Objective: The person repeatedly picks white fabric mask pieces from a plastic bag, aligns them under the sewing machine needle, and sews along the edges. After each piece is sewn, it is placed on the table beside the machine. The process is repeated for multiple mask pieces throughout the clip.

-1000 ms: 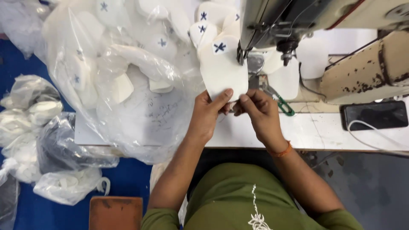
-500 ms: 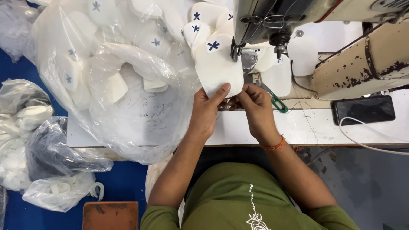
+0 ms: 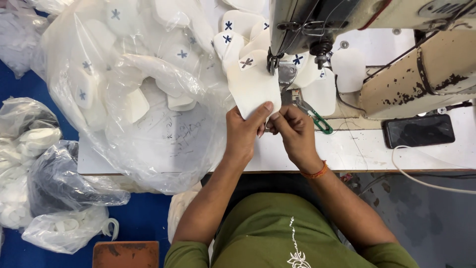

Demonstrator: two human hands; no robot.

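Note:
My left hand [image 3: 246, 130] and my right hand [image 3: 292, 129] pinch the near edge of a cream fabric piece [image 3: 252, 85] with a dark cross mark at its far end. The piece lies on the white table [image 3: 347, 149], its far right edge by the presser foot [image 3: 283, 74] of the sewing machine [image 3: 377, 44]. Both hands touch each other at the fingertips. More cream pieces with cross marks [image 3: 228, 34] are stacked just beyond.
A large clear plastic bag [image 3: 134, 94] of cream pieces covers the table's left half. Green-handled snips [image 3: 317, 119] and a black phone [image 3: 418, 131] with a white cable lie on the right. More filled bags [image 3: 34, 168] sit on the blue floor at left.
Both hands and the fabric piece have shifted slightly toward the needle area; the view has tilted so the machine sits closer and larger.

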